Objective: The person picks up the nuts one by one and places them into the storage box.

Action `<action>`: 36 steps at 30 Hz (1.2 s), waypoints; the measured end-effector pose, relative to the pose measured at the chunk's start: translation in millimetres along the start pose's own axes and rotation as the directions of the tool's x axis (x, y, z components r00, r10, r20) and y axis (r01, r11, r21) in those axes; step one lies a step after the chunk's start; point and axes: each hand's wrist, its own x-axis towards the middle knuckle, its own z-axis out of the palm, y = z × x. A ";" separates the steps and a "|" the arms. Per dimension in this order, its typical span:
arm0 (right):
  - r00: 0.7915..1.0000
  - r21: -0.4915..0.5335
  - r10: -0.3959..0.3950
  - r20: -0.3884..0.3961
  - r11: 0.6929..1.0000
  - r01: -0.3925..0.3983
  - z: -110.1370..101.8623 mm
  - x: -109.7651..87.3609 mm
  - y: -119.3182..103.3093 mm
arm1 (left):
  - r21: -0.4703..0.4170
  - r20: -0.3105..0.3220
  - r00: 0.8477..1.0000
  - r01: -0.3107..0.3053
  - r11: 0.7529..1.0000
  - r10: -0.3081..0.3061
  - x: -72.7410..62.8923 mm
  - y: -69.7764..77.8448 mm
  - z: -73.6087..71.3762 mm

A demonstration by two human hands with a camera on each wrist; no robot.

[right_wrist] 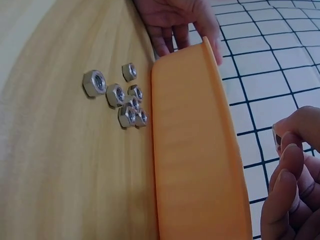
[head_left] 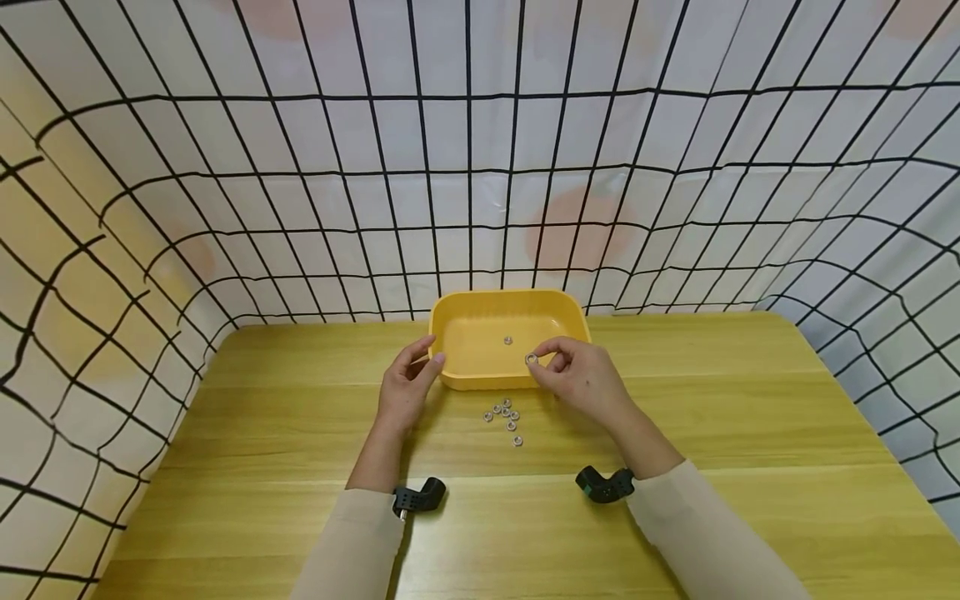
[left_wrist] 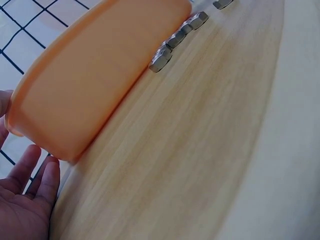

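Observation:
My right hand (head_left: 588, 379) pinches a hex nut (head_left: 532, 359) between thumb and fingertip, over the front right part of a yellow plastic tray (head_left: 480, 382). In the right wrist view this nut (right_wrist: 277, 138) is mostly covered by the fingers. At the tray's left end, my left hand (head_left: 405, 387) holds the rim, thumb over the edge and fingers along the outside wall. One nut (head_left: 508, 340) lies inside the tray. Several more metal nuts (head_left: 506, 412) lie in a loose cluster on the table just in front of it; the wrist views show them close to the tray's wall.
The wooden table (head_left: 300, 450) ends at the back against a black wire grid (head_left: 468, 225) with pale cloth behind it. Grid panels also rise at the left and right sides. The tray stands near the back edge.

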 end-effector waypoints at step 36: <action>1.000 0.005 -0.008 0.023 1.000 0.008 25.9 71.9 1.9 | -0.020 -0.009 0.999 -0.031 0.999 0.031 1.0 -2.7 0.5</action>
